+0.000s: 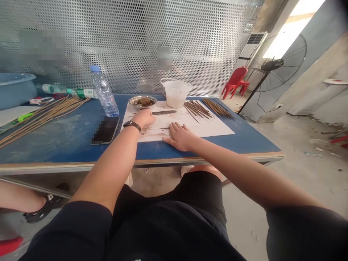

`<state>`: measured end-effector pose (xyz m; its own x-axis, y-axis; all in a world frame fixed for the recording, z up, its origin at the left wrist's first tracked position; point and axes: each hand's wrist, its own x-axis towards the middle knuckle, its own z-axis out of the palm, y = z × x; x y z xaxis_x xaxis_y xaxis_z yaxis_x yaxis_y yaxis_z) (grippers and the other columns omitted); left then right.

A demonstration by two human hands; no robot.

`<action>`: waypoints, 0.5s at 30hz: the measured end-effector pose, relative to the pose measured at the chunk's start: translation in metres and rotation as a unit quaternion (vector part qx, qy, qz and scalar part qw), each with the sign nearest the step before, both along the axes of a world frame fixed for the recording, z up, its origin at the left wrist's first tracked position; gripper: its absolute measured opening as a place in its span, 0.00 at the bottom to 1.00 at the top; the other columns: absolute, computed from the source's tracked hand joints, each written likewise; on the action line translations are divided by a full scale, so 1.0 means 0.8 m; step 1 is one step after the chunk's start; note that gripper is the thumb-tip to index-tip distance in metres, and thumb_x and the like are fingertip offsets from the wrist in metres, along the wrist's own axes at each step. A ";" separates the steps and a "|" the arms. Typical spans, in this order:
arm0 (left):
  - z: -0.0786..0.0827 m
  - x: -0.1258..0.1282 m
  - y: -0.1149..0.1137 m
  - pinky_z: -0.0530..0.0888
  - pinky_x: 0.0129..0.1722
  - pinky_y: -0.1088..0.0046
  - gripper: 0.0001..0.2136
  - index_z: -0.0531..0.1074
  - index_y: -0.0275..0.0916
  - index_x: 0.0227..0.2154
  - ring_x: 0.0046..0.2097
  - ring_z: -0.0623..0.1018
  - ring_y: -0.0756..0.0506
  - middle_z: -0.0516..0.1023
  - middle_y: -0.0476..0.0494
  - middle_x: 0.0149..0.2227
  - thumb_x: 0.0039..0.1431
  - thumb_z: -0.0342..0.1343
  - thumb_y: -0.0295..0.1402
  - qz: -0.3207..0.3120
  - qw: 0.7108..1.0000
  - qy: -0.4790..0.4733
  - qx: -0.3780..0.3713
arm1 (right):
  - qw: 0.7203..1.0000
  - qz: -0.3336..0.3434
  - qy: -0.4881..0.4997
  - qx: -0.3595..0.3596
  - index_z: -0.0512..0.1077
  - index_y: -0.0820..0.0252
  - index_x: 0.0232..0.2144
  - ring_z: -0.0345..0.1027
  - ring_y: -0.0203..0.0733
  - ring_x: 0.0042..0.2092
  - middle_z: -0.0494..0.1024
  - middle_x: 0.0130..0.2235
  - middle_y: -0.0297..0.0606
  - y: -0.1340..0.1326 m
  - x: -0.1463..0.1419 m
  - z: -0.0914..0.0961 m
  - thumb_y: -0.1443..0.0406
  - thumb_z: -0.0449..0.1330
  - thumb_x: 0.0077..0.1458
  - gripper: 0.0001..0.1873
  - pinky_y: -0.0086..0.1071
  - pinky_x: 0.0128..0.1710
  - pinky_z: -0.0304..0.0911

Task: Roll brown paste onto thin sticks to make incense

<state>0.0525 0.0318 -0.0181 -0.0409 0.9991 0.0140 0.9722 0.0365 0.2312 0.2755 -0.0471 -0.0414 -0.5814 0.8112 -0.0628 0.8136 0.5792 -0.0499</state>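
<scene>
My left hand (145,119), with a black watch at the wrist, rests on the white board (217,127), fingers curled over the end of a dark coated stick (164,112) that lies across the board. My right hand (179,136) lies flat on the board's near edge with the fingers stretched out, and holds nothing. A metal bowl (143,102) of brown paste stands just beyond my left hand. Beside it is a white plastic tub (176,93). A pile of several coated sticks (198,108) lies at the board's right.
A phone (105,131) and a water bottle (104,92) are left of the board on the blue table (67,141). Long bare sticks (40,116) spread over the far left. Another person's leg and shoe (40,208) show under the table. A fan (274,67) and red chairs (235,82) are at the right.
</scene>
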 end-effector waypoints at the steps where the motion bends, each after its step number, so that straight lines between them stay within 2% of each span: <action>1: 0.000 0.000 0.000 0.76 0.41 0.63 0.09 0.77 0.42 0.35 0.42 0.82 0.34 0.85 0.34 0.40 0.56 0.59 0.41 0.002 1.000 -0.003 -0.002 | 1.000 -0.008 -0.004 -0.001 0.44 0.85 0.75 0.35 0.66 0.78 0.44 0.77 0.65 0.012 -0.007 0.001 0.37 0.26 0.66 0.59 0.61 0.75 0.37; 5: -0.002 -0.001 0.000 0.76 0.41 0.63 0.10 0.77 0.42 0.35 0.42 0.82 0.34 0.85 0.34 0.40 0.57 0.59 0.42 0.002 1.000 -0.017 -0.004 | 0.999 -0.033 -0.009 -0.012 0.45 0.80 0.76 0.34 0.64 0.79 0.42 0.78 0.63 0.066 -0.028 0.006 0.37 0.27 0.67 0.57 0.61 0.75 0.37; 8: -0.003 -0.001 0.001 0.75 0.42 0.64 0.11 0.77 0.42 0.37 0.44 0.82 0.34 0.85 0.34 0.42 0.56 0.59 0.41 0.004 1.000 -0.018 0.000 | 0.999 -0.045 -0.010 -0.024 0.44 0.77 0.77 0.33 0.62 0.79 0.41 0.78 0.60 0.087 -0.034 0.007 0.38 0.29 0.68 0.54 0.57 0.75 0.38; 11: -0.003 0.000 0.000 0.75 0.42 0.64 0.11 0.77 0.42 0.39 0.45 0.82 0.34 0.85 0.35 0.44 0.56 0.60 0.42 0.007 1.000 -0.018 0.001 | 0.999 -0.032 -0.018 -0.020 0.42 0.82 0.76 0.30 0.63 0.79 0.38 0.78 0.62 0.078 -0.026 0.007 0.40 0.29 0.69 0.54 0.56 0.76 0.38; 15: -0.001 0.003 -0.004 0.75 0.40 0.62 0.09 0.77 0.43 0.35 0.43 0.83 0.32 0.84 0.34 0.38 0.55 0.61 0.41 0.012 0.999 -0.032 0.006 | 1.000 0.020 -0.018 -0.005 0.44 0.84 0.75 0.31 0.65 0.79 0.39 0.78 0.64 0.033 0.003 0.006 0.38 0.30 0.67 0.57 0.58 0.76 0.38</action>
<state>0.0546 0.0284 -0.0187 -0.0657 0.9976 0.0224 0.9545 0.0563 0.2929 0.2777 -0.0203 -0.0365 -0.6110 0.7863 -0.0922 0.7908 0.6115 -0.0260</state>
